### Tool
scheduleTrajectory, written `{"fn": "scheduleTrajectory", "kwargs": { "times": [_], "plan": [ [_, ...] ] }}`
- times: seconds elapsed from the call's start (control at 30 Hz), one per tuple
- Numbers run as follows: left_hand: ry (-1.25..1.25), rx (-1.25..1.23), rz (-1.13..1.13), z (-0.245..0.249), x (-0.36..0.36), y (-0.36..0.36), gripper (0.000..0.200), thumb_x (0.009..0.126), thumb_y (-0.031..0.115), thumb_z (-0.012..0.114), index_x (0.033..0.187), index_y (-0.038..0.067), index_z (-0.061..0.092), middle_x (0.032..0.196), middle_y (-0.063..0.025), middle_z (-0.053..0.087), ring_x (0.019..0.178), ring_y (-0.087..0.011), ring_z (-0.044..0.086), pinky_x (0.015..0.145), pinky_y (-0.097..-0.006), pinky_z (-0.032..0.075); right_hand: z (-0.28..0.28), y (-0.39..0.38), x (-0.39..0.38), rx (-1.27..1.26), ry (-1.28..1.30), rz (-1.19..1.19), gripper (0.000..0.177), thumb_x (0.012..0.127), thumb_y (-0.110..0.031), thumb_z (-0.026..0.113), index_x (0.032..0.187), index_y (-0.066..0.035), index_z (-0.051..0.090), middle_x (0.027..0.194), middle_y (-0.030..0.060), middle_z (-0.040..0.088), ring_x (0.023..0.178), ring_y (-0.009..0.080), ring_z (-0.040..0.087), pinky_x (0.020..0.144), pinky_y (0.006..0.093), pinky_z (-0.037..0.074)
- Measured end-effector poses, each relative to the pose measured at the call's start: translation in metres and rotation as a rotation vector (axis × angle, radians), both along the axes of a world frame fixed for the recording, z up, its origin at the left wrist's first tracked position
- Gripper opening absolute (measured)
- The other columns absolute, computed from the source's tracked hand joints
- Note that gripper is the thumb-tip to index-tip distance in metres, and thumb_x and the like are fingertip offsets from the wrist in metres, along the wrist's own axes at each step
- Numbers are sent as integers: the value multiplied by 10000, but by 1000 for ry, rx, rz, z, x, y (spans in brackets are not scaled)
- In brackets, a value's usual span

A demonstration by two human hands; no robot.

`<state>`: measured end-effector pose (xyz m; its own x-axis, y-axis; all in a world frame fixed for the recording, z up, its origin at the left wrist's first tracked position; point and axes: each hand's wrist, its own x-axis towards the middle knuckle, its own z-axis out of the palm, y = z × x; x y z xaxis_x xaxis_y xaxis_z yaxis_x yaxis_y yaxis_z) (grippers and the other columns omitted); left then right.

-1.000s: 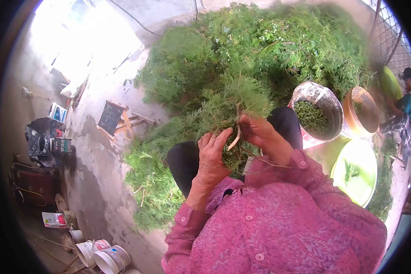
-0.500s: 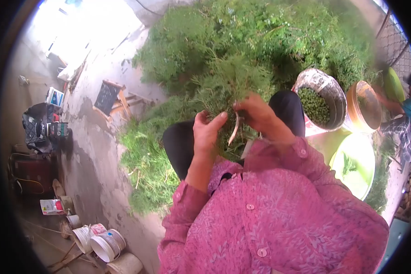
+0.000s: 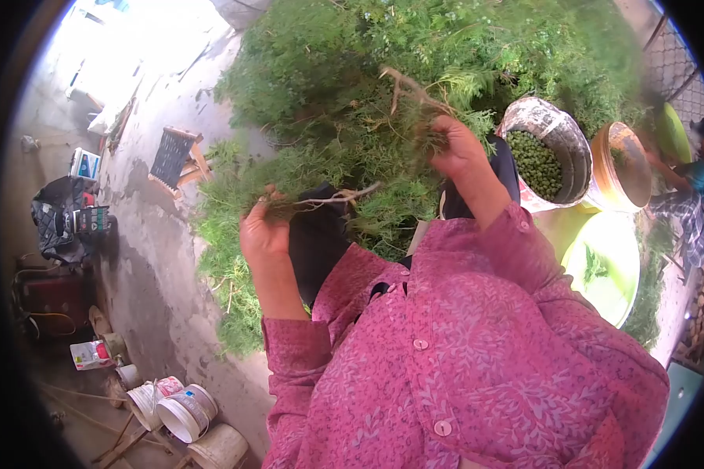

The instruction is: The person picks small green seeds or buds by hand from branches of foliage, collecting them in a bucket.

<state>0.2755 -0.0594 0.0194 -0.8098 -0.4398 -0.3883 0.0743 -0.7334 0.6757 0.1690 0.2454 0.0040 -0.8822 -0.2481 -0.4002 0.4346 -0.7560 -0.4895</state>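
My left hand (image 3: pixel 264 229) is closed around a leafy green sprig, whose bare pale stem (image 3: pixel 338 197) points right across my lap. Higher up and to the right, my right hand (image 3: pixel 457 148) grips a leafy evergreen branch, with its forked brown woody end (image 3: pixel 416 87) sticking out to the upper left. Feathery foliage hangs around both hands, so the exact grip of the fingertips is partly hidden. In front of my knees lies a big heap of cut evergreen branches (image 3: pixel 313 86). A stained white bucket (image 3: pixel 577 141) beside my right knee contains many small round green cones or berries (image 3: pixel 533 166).
Right of the bucket stand an orange-rimmed bucket (image 3: pixel 632 168) and a bright yellow-green tub (image 3: pixel 619 289). Another person (image 3: pixel 692 187) sits at the far right. A small stool (image 3: pixel 172 160) is on the concrete floor at left, and several white buckets (image 3: pixel 184 418) lie lower left.
My hands have moved apart, the left leftward and down, the right upward and right. Where they were together on one branch, each now holds a separate piece.
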Motion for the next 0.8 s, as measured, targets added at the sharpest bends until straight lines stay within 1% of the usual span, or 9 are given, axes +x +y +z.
{"fn": "scheduleTrajectory", "kwargs": {
  "times": [0.17, 0.23, 0.27, 0.33, 0.37, 0.43, 0.57, 0.63, 0.8],
  "plan": [
    [136, 156, -21, 34, 9, 12, 102, 846, 61, 445, 923, 22, 500, 739, -96, 540, 581, -163, 485, 552, -304, 433, -52, -1, -7, 187, -53, 98, 319, 672, 32, 468, 982, -42, 493, 789, 95, 546, 677, 255, 554, 611, 428, 474],
    [337, 360, -357, 32, 12, 14, 149, 879, 177, 437, 833, 48, 497, 581, -24, 473, 449, -106, 352, 508, -260, 348, -84, -13, -7, 264, -40, 133, 299, 669, 45, 462, 945, -19, 556, 761, 79, 569, 641, 223, 557, 565, 332, 466],
    [345, 341, -348, 31, 11, 16, 149, 879, 177, 437, 833, 48, 497, 581, -24, 473, 449, -106, 352, 508, -260, 348, -102, -20, -9, 249, -29, 145, 299, 669, 45, 462, 945, -19, 556, 761, 79, 569, 641, 223, 557, 565, 332, 466],
    [329, 448, -352, 28, 11, 22, 167, 881, 220, 457, 803, 76, 493, 501, 20, 421, 405, -87, 316, 507, -263, 326, -124, -30, -6, 663, 227, 228, 282, 664, -4, 491, 925, 6, 596, 777, 104, 606, 667, 238, 582, 612, 342, 481],
    [332, 434, -351, 30, 12, 28, 167, 881, 220, 457, 803, 76, 493, 501, 20, 421, 405, -87, 316, 507, -263, 326, -129, -31, 0, 650, 235, 229, 282, 664, -4, 491, 925, 6, 596, 777, 104, 606, 667, 238, 582, 612, 342, 481],
    [519, 469, -326, 36, 14, 36, 221, 902, 258, 422, 775, 85, 474, 506, 16, 418, 407, -91, 310, 496, -280, 316, -127, -29, 17, 1671, 796, 644, 290, 660, -84, 538, 916, 34, 603, 820, 125, 635, 760, 231, 607, 686, 336, 486],
    [597, 631, -539, 40, 9, 28, 311, 935, 324, 322, 753, 97, 432, 482, 11, 400, 397, -97, 287, 470, -278, 306, -129, -30, 28, 1636, 888, 710, 372, 661, -198, 599, 931, 58, 588, 862, 132, 641, 828, 222, 611, 725, 343, 481],
    [570, 602, -550, 38, 11, 29, 314, 935, 327, 317, 754, 96, 427, 473, 11, 389, 385, -99, 274, 452, -272, 300, -90, -34, 27, 954, 593, 722, 385, 686, -224, 627, 933, 68, 583, 855, 120, 641, 808, 203, 610, 707, 327, 485],
    [484, 557, -598, 38, 17, 39, 333, 937, 337, 301, 741, 95, 419, 456, 13, 358, 349, -102, 237, 392, -263, 276, 3, -30, 28, 610, 460, 580, 263, 788, -186, 617, 953, 17, 593, 806, 53, 619, 710, 103, 584, 659, 241, 482]
  ]
}}
